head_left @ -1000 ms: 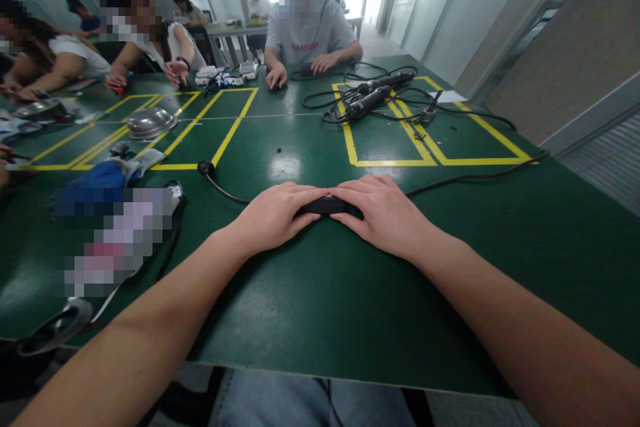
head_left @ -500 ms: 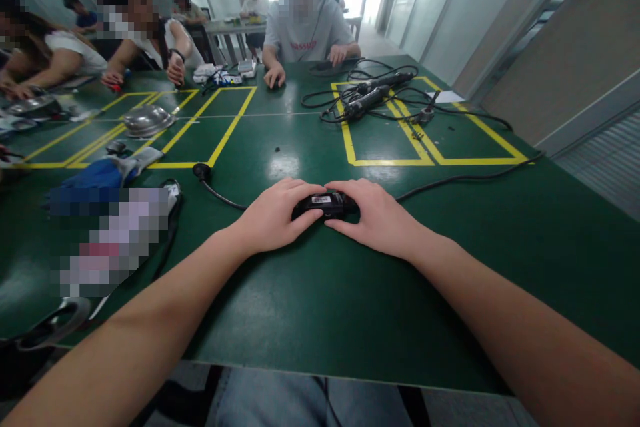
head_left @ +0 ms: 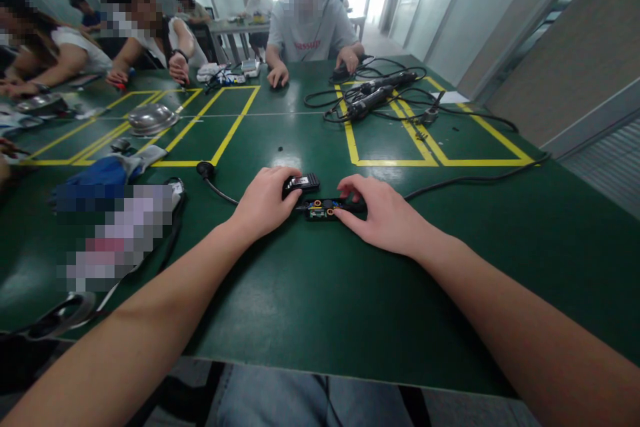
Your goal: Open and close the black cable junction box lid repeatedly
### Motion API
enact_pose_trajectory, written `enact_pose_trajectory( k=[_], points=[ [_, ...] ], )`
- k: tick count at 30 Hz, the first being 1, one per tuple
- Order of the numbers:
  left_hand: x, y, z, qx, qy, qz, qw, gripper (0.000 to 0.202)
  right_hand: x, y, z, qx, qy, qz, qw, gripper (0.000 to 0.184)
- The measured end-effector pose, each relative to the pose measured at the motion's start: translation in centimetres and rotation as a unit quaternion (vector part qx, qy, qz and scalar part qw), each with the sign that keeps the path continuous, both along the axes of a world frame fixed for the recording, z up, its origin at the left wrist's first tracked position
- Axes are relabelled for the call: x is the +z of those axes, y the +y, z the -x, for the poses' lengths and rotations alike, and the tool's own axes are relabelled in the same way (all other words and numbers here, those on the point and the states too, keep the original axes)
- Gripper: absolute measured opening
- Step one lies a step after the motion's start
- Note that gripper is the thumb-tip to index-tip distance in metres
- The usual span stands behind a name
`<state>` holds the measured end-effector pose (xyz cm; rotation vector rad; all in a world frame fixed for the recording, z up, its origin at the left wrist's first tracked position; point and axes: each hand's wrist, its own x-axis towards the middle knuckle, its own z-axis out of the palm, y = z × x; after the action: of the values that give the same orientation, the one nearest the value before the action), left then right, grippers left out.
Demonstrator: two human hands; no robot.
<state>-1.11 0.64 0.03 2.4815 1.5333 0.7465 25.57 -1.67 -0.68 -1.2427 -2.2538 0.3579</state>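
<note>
A small black device lies opened on the green table [head_left: 320, 280]. My left hand [head_left: 263, 203] grips its black cover [head_left: 300, 183], lifted clear and held just behind the base. My right hand [head_left: 383, 213] presses fingers on the base [head_left: 325, 209], whose circuit board with coloured parts shows. A black cable [head_left: 465, 180] runs right from the base, and another cable with a round plug [head_left: 206, 169] runs left behind my left hand.
Yellow tape boxes mark the table. Black power tools with tangled cords [head_left: 373, 99] lie in the far right box. A metal dome [head_left: 150, 118] and blue cloth [head_left: 100, 177] sit at left. Several other people sit along the far and left sides.
Both hands covered the closed black device a second ago. The left hand has since pulled the cover off and back, exposing the circuit board under the right hand's fingers.
</note>
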Motion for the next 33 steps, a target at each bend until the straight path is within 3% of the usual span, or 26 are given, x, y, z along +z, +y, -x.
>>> enact_pose_trajectory(
  k=[2, 6, 12, 20, 26, 33],
  points=[
    [0.0, 0.0, 0.1, -0.006, -0.003, -0.007, 1.000, 0.021, 0.4, 0.1, -0.3, 0.008, -0.014, 0.002, 1.000, 0.015],
    [1.0, -0.4, 0.1, -0.011, 0.001, -0.021, 1.000, 0.017, 1.0, 0.4, -0.8, 0.019, -0.013, 0.030, 0.999, 0.012],
    [2.3, -1.6, -0.3, -0.115, 0.054, 0.064, 0.990, 0.010, 1.1, 0.4, -0.8, 0.035, -0.030, 0.046, 0.998, 0.004],
    [1.7, -1.6, -0.5, -0.125, 0.061, 0.052, 0.989, 0.008, 0.6, 0.2, -0.6, 0.029, -0.021, 0.026, 0.999, 0.004],
    [2.2, -1.5, -0.2, -0.114, -0.012, 0.083, 0.990, 0.010, 1.3, 0.4, -0.9, 0.028, 0.008, 0.041, 0.999, 0.007],
    [2.4, -1.4, 0.4, -0.136, 0.013, 0.087, 0.987, 0.010, 1.5, 0.6, -1.3, 0.053, 0.021, 0.059, 0.997, 0.007]
  ],
)
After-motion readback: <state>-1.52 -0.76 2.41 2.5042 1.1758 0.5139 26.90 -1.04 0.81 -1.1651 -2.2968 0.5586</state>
